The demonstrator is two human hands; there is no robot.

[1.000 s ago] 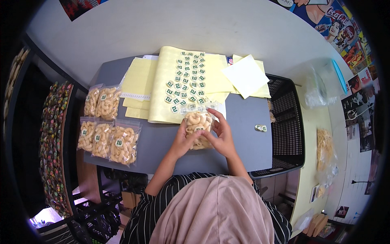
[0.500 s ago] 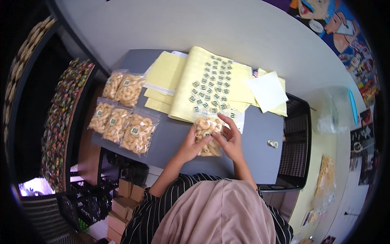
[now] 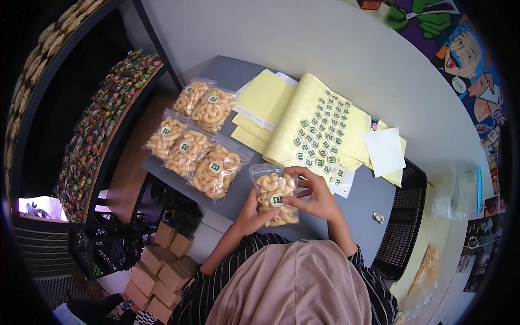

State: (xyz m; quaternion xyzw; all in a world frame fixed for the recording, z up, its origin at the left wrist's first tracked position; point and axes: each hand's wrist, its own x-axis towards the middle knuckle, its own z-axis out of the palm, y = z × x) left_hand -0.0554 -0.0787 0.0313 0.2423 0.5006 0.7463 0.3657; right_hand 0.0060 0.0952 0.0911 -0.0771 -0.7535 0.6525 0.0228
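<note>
Head view, my only feed, and I'm watching two bare hands working over the near edge of the tabletop (image 3: 352, 216). They're holding a clear bag of pale curled snacks (image 3: 269, 184) upright, right around the middle of that edge. The left hand (image 3: 251, 215) is gripping the bag's left side, thumb lying low across the front, fingers disappearing behind. The right hand (image 3: 318, 201) is sitting half spread: its thumb is pressing on the round white-and-green label (image 3: 277, 200), its forefinger is touching the top right corner, and I can't tell whether the fingers tucked behind are pinching the bag.

Over toward the tabletop's left edge, five filled bags (image 3: 216, 168) are lying in two rows, each one showing its own round label. Beyond the hands, a yellow sheet of labels (image 3: 317, 130) is stretching toward the far edge, more yellow paper (image 3: 265, 95) lying to its left. A white square sheet (image 3: 384, 151) is covering the far right corner, and a black basket (image 3: 403, 233) is standing against the right edge.
</note>
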